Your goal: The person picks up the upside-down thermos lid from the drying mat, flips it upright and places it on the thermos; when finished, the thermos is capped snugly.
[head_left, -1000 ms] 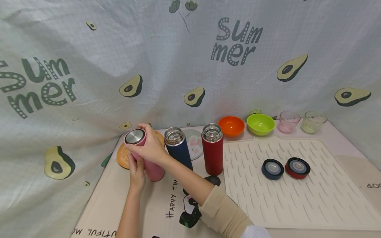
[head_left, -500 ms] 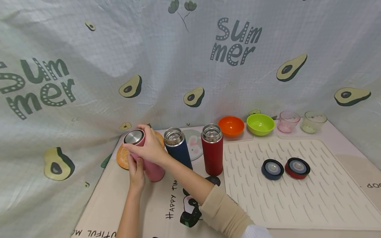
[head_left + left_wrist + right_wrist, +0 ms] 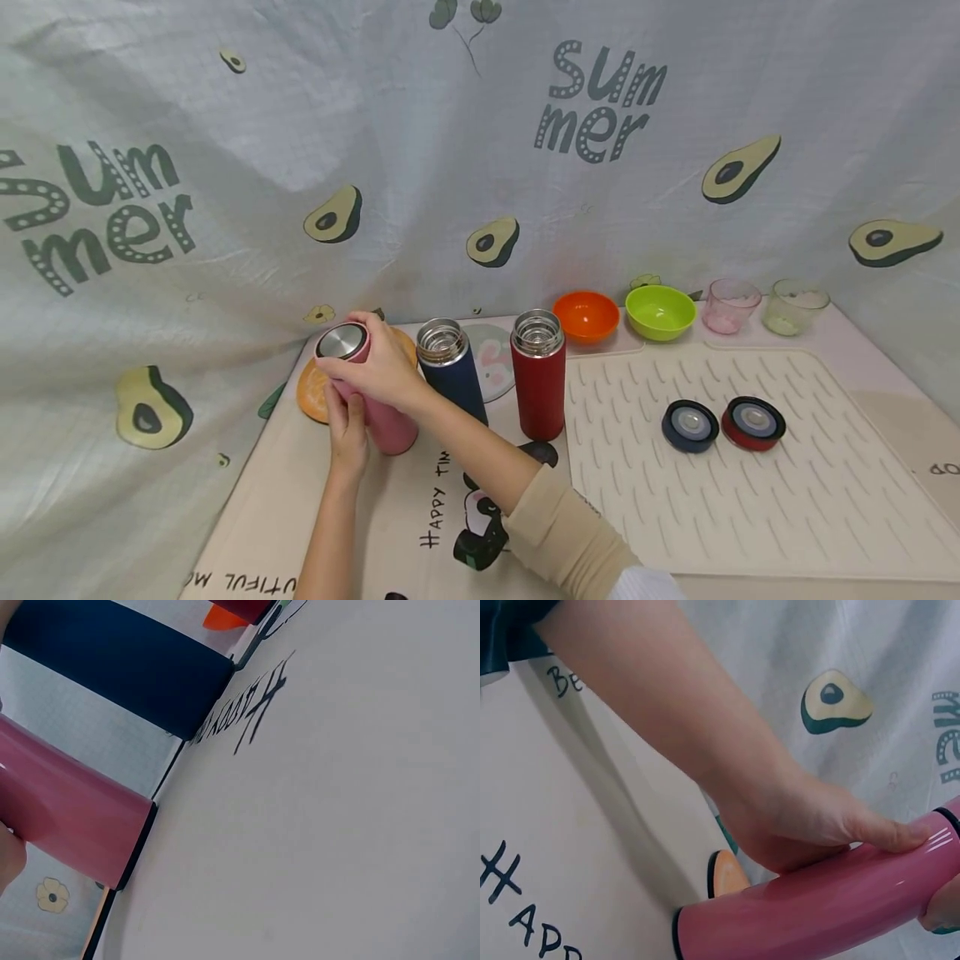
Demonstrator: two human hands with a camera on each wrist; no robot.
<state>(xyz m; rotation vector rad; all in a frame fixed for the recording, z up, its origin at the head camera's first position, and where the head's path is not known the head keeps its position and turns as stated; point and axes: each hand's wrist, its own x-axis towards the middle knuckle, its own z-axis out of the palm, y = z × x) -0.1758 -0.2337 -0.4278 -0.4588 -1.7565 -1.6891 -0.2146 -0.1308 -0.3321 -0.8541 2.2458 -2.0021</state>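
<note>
A pink thermos bottle (image 3: 390, 427) stands upright on the table at the left, its steel-topped lid (image 3: 342, 341) in place. My left hand (image 3: 348, 437) grips the bottle's body from the near side; the right wrist view shows that hand (image 3: 802, 825) with its thumb along the pink wall. Around the lid curl the thumb and fingers of my right hand (image 3: 378, 367), which comes across from the right. Just right of the pink bottle is a lidless navy thermos bottle (image 3: 453, 379), partly behind my right forearm. A lidless red thermos bottle (image 3: 538, 396) stands further right.
A navy lid (image 3: 690, 426) and a red lid (image 3: 753, 423) lie side by side on a cream ribbed mat (image 3: 750, 525). Along the back stand an orange bowl (image 3: 587, 317), a green bowl (image 3: 660, 312), a pink glass (image 3: 730, 307) and a greenish glass (image 3: 795, 307). Behind them hangs a printed curtain.
</note>
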